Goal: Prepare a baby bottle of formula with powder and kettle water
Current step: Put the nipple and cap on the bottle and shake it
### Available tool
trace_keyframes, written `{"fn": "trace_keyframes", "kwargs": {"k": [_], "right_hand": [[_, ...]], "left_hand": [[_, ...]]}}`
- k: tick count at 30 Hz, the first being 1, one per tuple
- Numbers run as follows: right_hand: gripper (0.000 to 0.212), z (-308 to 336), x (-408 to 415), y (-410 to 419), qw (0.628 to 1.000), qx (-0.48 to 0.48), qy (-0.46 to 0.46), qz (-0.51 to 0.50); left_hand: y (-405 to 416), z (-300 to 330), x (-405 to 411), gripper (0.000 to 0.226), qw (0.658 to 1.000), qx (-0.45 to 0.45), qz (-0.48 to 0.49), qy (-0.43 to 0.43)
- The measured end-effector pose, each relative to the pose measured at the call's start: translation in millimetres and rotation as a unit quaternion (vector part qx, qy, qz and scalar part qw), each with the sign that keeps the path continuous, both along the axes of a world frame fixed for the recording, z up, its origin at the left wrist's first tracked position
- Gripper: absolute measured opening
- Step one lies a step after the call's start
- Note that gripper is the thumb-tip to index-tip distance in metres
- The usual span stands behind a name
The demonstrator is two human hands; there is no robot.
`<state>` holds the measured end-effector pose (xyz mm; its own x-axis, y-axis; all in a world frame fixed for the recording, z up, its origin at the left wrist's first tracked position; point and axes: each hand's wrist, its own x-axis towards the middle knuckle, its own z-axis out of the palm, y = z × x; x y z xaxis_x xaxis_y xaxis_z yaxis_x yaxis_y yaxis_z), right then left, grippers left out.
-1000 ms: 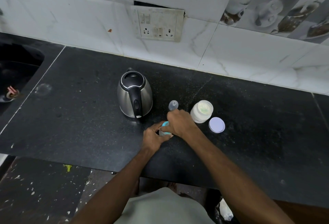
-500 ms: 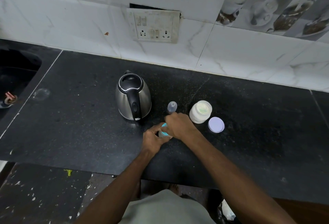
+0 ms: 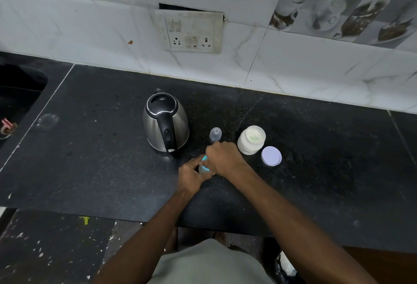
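Observation:
A baby bottle stands on the black counter, mostly hidden by my hands. My left hand grips its body. My right hand is closed over its top, on the teal collar. Just behind my hands stands a clear bottle cap. A steel kettle with a black handle sits to the left. An open jar of white powder stands to the right, its pale lid lying flat beside it.
A white tiled wall with a switch and socket plate runs along the back. A dark sink lies at the far left. The counter's front edge runs just below my forearms, with a speckled floor underneath.
My hands stay on the bottle in the same place; the right hand shifts slightly on the teal collar. The camera view has drifted a little.

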<state>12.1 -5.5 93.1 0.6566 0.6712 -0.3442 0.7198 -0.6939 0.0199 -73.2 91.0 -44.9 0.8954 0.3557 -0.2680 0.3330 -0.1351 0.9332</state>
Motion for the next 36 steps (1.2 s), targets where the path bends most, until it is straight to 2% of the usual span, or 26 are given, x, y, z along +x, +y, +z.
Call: {"fn": "trace_keyframes", "kwargs": {"k": [3, 5, 10, 12, 18, 23, 26, 29, 34, 36], "right_hand": [[0.048, 2.6, 1.4, -1.5, 0.999, -0.020, -0.021, -0.018], [0.053, 3.1, 3.0, -3.8, 0.999, -0.029, -0.003, -0.026], [0.045, -4.3, 7.3, -8.0, 0.994, 0.025, 0.102, 0.031], [0.036, -5.2, 6.5, -6.8, 0.995, 0.028, 0.095, 0.021], [0.032, -2.6, 3.7, 2.6, 0.994, 0.029, 0.103, -0.033], [0.025, -5.1, 1.2, 4.4, 0.988, 0.049, 0.121, -0.083], [0.029, -10.1, -6.0, 0.6, 0.981, 0.084, 0.116, -0.130], [0.031, -15.7, -14.8, 1.4, 0.977, 0.109, 0.101, -0.154], [0.044, -18.3, -8.3, -0.8, 0.979, 0.106, 0.108, -0.139], [0.047, -20.0, -4.6, -4.4, 0.981, 0.097, 0.119, -0.120]], "left_hand": [[-0.3, -0.6, 0.0, 0.053, 1.000, -0.019, 0.004, 0.008], [-0.1, 0.2, 0.2, 0.053, 1.000, -0.020, 0.006, 0.010], [-0.2, 1.6, -0.7, 0.054, 1.000, 0.002, -0.005, 0.001], [0.0, 3.0, -0.8, 0.055, 1.000, -0.002, -0.006, -0.001], [0.8, 6.6, -1.0, 0.060, 1.000, -0.004, -0.015, -0.004], [-3.1, 9.3, -3.5, 0.052, 1.000, -0.010, -0.012, -0.009], [-5.8, 10.6, -3.3, 0.032, 1.000, 0.023, -0.008, -0.008], [-6.9, 11.8, -2.1, 0.023, 0.999, 0.040, -0.010, -0.013], [-2.7, 13.0, -2.3, 0.027, 0.998, 0.052, -0.031, -0.019], [-2.4, 15.6, -2.6, 0.037, 0.998, 0.046, -0.023, -0.024]]}}
